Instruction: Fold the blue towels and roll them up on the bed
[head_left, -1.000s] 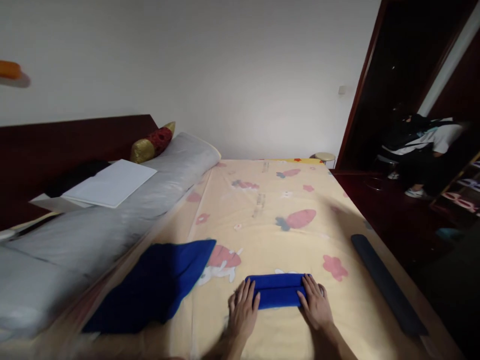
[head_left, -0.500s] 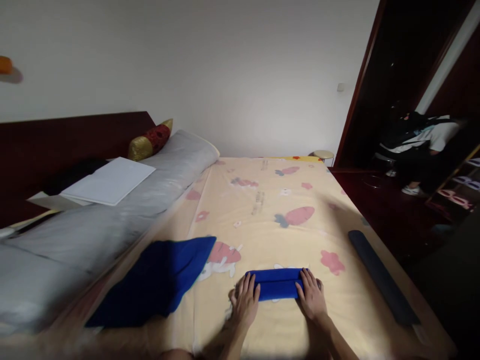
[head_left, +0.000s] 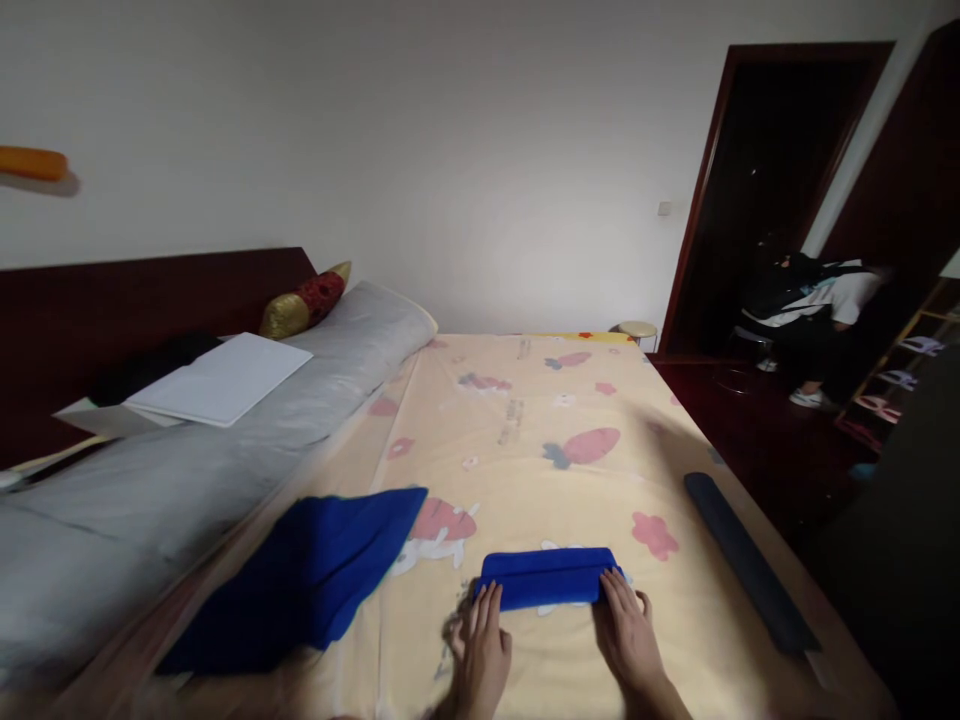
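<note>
A blue cloth [head_left: 550,578], folded into a long narrow strip with a fold line along it, lies flat on the bed in front of me. My left hand [head_left: 484,640] rests at its near left corner, fingertips touching the edge, fingers stretched and thumb held apart. At the right end, my right hand [head_left: 628,628] touches the near corner with extended fingers, its thumb out to the side. Neither hand is wrapped round the cloth. To the left a second blue cloth [head_left: 315,570] is spread out unevenly, partly in shadow.
The bed sheet [head_left: 480,460] has carrot and flower prints. A long dark padded strip [head_left: 750,562] lies along the right edge. At left are a grey pillow [head_left: 360,345], white boards [head_left: 225,375] and a red-gold cushion [head_left: 307,300]. A person [head_left: 817,300] bends over beyond the bed.
Both hands have slid back from the top of the folded cloth to its near corners, uncovering more of it. The view has tilted up slightly.
</note>
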